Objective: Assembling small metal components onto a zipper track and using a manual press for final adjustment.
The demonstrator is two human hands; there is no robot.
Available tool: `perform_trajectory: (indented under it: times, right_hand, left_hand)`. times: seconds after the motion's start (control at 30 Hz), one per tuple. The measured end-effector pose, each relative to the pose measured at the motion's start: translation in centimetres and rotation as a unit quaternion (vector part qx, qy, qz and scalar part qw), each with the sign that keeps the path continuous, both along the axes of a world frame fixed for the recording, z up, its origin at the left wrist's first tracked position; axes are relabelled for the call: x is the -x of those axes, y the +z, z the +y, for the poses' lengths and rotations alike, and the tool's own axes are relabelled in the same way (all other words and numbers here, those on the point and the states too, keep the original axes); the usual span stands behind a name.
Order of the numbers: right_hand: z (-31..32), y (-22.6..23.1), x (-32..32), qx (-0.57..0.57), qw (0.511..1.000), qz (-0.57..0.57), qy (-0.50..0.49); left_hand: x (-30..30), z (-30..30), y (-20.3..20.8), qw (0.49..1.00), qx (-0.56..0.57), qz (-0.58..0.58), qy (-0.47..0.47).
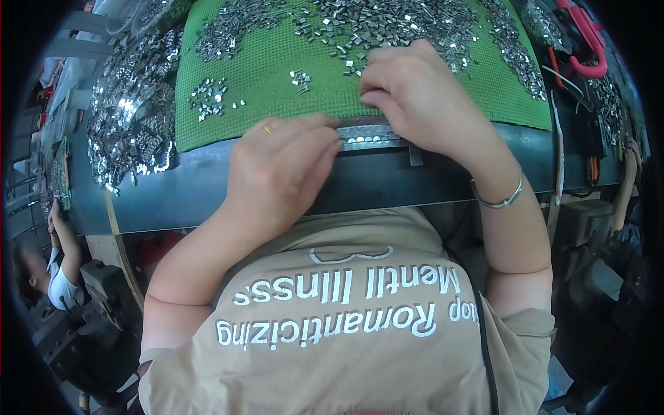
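Note:
A narrow metal strip point(373, 131) with a row of small shiny round spots lies along the near edge of the green textured mat point(270, 90). My left hand point(273, 169), a ring on one finger, is closed at the strip's left end, thumb and fingers together against it. Above the strip's right part is my right hand point(418, 93), its fingers curled toward the thumb; whatever they pinch is hidden. A large heap of small silver metal pieces point(387, 24) spreads just beyond my right hand. Smaller clusters point(299, 81) lie on the mat closer to me.
Left of the mat sits a big pile of shiny metal parts point(131, 104). A pink-handled tool point(588, 41) and an orange-and-black tool point(593, 169) are at the right. Another person point(59, 266) is at the far left; a co-worker's arm point(628, 173) shows far right.

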State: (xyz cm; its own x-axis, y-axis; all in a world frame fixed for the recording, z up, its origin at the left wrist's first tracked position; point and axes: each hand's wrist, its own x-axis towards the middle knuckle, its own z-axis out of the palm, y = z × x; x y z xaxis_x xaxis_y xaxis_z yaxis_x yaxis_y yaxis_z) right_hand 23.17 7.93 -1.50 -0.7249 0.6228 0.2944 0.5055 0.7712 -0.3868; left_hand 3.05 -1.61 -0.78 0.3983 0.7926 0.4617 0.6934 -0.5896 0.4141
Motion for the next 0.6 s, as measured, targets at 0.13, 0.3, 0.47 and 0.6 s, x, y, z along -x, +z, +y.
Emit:
perform_trajectory:
  times: [0.13, 0.3, 0.47, 0.6]
  right_hand:
    - [-1.9, 0.3, 0.4, 0.037, 0.992, 0.121, -0.005]
    - [-3.7, -0.3, 0.6, 0.131, 0.962, 0.241, -0.01]
    - [-3.9, -0.5, 0.5, 0.175, 0.946, 0.271, -0.011]
    - [-4.2, -0.6, 0.8, 0.187, 0.931, 0.312, -0.019]
  left_hand:
    - [0.0, 0.2, -0.7, 0.998, -0.06, 0.024, -0.014]
    - [0.3, 0.3, -1.7, 0.998, -0.039, -0.042, 0.0]
    - [0.3, 0.4, -1.6, 0.999, -0.046, -0.019, -0.024]
    - [0.0, 0.1, -1.6, 0.999, -0.043, -0.021, -0.012]
